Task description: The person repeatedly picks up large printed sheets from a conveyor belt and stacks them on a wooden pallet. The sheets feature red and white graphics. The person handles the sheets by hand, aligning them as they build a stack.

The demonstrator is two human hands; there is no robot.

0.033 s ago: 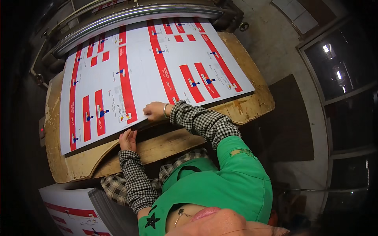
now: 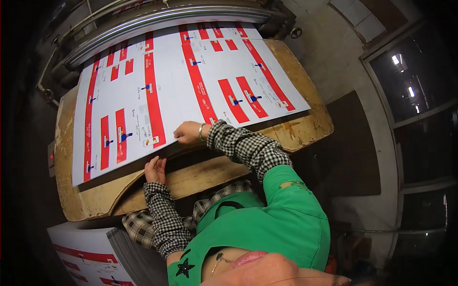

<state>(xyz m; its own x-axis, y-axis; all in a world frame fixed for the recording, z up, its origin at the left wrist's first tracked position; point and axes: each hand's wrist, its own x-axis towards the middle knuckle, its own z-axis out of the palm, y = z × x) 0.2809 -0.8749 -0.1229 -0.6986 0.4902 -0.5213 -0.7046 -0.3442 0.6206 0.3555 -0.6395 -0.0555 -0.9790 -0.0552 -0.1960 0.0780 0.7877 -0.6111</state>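
A large white printed sheet (image 2: 174, 90) with red bands and small blue figures lies across a worn wooden board (image 2: 305, 126). Its far end lies under a shiny metal roller (image 2: 167, 18). My right hand (image 2: 188, 132), with a bracelet at the wrist, is closed at the middle of the sheet's near edge, thumb and fingers pinched on it. Lower and to the left is my left hand (image 2: 155, 169), just below the same edge, its fingers loosely curled and a little apart. I see nothing in it.
At the lower left stands a stack of similar printed sheets (image 2: 90, 255). A small handwheel (image 2: 296, 32) sits at the roller's right end. Dark window panes (image 2: 410, 81) line the wall on the right, with a brown panel (image 2: 350, 143) nearer the board.
The printed sheet has shifted very slightly; its near left corner sits a touch higher and farther left. Both hands stay almost where they were.
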